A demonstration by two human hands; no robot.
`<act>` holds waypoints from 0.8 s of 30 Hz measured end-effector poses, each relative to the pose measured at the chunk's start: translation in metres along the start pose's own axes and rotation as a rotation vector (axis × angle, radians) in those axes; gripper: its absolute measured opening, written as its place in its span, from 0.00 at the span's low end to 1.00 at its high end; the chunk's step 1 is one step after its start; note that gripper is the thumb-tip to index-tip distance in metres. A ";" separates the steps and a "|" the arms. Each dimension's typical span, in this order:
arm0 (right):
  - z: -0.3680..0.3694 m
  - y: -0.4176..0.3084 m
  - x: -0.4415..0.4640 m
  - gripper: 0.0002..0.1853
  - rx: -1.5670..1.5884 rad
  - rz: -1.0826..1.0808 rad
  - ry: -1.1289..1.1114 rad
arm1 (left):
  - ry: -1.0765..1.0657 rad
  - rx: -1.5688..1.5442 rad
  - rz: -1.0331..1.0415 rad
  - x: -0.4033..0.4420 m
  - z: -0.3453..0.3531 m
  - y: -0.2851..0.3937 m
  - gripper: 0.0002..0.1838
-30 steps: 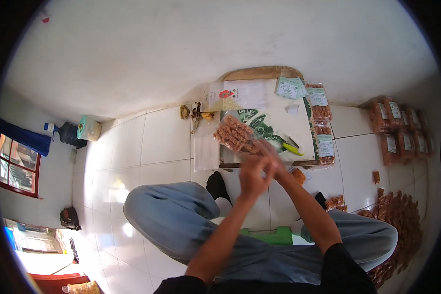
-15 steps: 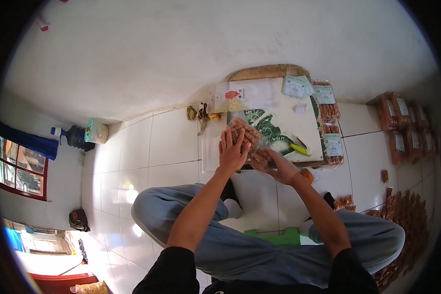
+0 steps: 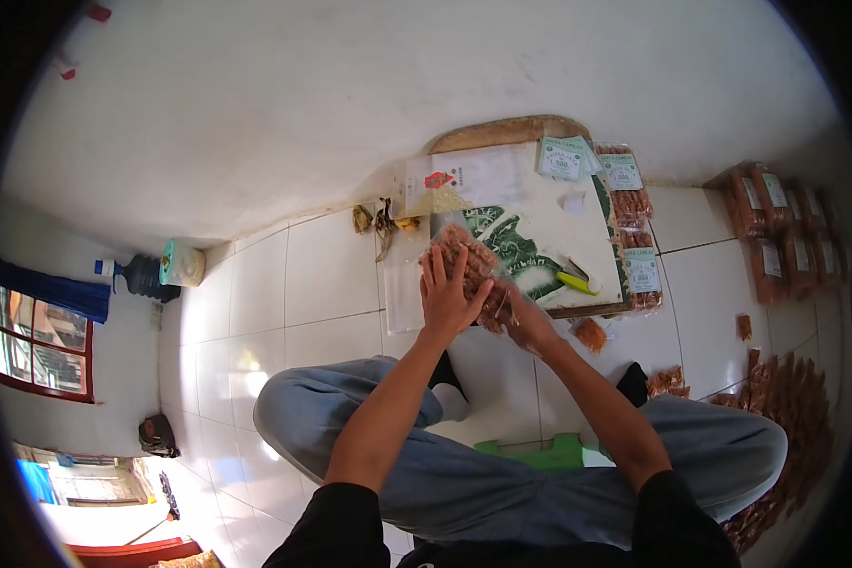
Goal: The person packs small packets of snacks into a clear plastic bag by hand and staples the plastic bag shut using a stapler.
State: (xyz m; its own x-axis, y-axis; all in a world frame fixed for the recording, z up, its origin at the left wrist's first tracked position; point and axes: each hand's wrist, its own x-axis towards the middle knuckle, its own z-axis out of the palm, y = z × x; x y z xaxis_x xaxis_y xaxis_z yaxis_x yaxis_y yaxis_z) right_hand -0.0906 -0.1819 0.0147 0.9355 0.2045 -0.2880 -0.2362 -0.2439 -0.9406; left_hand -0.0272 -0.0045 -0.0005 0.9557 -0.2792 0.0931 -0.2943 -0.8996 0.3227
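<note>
A clear plastic bag of brown snack pieces (image 3: 473, 250) lies slanted over the near left part of a low table (image 3: 592, 248). On top of it my left hand (image 3: 448, 298) rests with spread fingers, the thumb pointing right. At the bag's lower right end, my right hand (image 3: 530, 324) grips the plastic; its fingertips are partly hidden. A yellow-green cutter (image 3: 576, 281) lies on the tabletop to the right. Behind the bag are clear plastic sleeves (image 3: 488, 180) with a red print and a small heap of pale bits (image 3: 443, 201).
Printed green labels (image 3: 564, 159) lie at the table's back right. Labelled snack packs (image 3: 625, 185) line its right edge, with more packs (image 3: 784, 222) stacked by the wall. Many small snack bags (image 3: 790, 407) cover the floor at right. Banana peels (image 3: 384, 227) lie left of the table.
My right hand has shifted slightly left, closer in against the end of the bag. A small orange snack bag by the right wrist shows more fully. My left hand stays on the bag.
</note>
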 end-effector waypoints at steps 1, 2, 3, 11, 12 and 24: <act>0.003 0.010 0.000 0.33 -0.072 -0.186 0.084 | 0.024 0.014 0.011 0.002 0.003 -0.003 0.42; 0.006 0.021 0.000 0.34 -0.144 -0.370 0.167 | 0.046 0.027 0.020 0.003 0.006 -0.005 0.44; 0.003 0.032 0.004 0.34 -0.143 -0.365 0.165 | 0.041 0.026 0.017 0.004 0.005 -0.004 0.44; -0.016 0.038 0.000 0.42 -0.278 -0.442 -0.005 | -0.016 0.008 -0.063 0.004 0.004 0.001 0.47; -0.015 0.039 -0.001 0.42 -0.277 -0.441 -0.002 | -0.017 0.008 -0.060 0.004 0.003 0.002 0.47; 0.012 0.067 0.018 0.39 -0.398 -0.552 0.352 | -0.020 0.045 -0.110 0.000 0.004 0.012 0.50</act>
State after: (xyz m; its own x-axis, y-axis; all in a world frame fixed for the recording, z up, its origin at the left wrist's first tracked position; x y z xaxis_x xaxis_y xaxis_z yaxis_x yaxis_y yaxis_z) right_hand -0.0923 -0.1828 -0.0557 0.9345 0.0986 0.3421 0.3402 -0.5305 -0.7764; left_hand -0.0303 -0.0164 -0.0006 0.9820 -0.1847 0.0405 -0.1885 -0.9391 0.2875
